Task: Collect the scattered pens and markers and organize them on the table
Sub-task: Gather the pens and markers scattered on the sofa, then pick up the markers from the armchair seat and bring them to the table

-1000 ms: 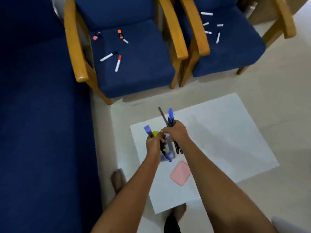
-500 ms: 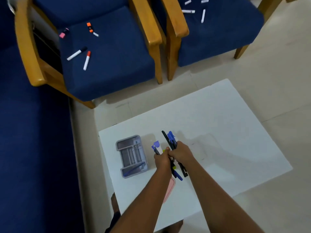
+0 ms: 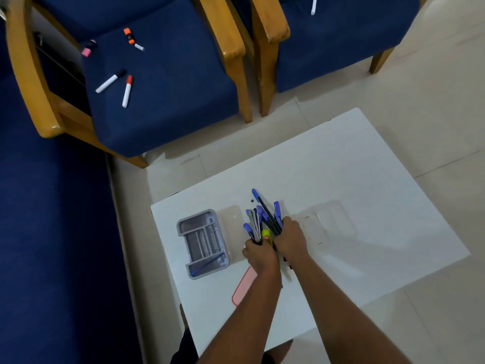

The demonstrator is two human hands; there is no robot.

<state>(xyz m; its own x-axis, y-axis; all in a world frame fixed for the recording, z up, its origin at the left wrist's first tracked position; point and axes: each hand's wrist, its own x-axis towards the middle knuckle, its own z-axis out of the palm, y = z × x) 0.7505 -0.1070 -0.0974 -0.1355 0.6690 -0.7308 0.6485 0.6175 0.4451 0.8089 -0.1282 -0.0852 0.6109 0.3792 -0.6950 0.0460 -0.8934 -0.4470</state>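
Note:
Both hands meet over the white table (image 3: 367, 179), gripping a fanned bunch of pens (image 3: 263, 218) with blue and black caps. My left hand (image 3: 259, 254) clasps the left part of the bunch, a yellow highlighter (image 3: 266, 233) showing by its thumb. My right hand (image 3: 290, 239) closes on the right part. A grey divided organizer tray (image 3: 202, 243) stands just left of the hands with one blue pen (image 3: 207, 264) in its near slot. Several markers lie on the left chair's seat: a black-capped white one (image 3: 110, 81), a red-capped one (image 3: 127, 91), an orange one (image 3: 129, 36) and a pink one (image 3: 86, 49).
A pink flat object (image 3: 242, 287) lies on the table under my left forearm. Two blue wooden-armed chairs (image 3: 236, 56) stand beyond the table; the right one holds white markers (image 3: 313, 5). A blue sofa (image 3: 52, 232) fills the left. My feet show beneath the table's near edge.
The view has tilted down and closer. The hands with the pen bunch have come down toward the table, right of the grey tray. The pens now fan out more widely.

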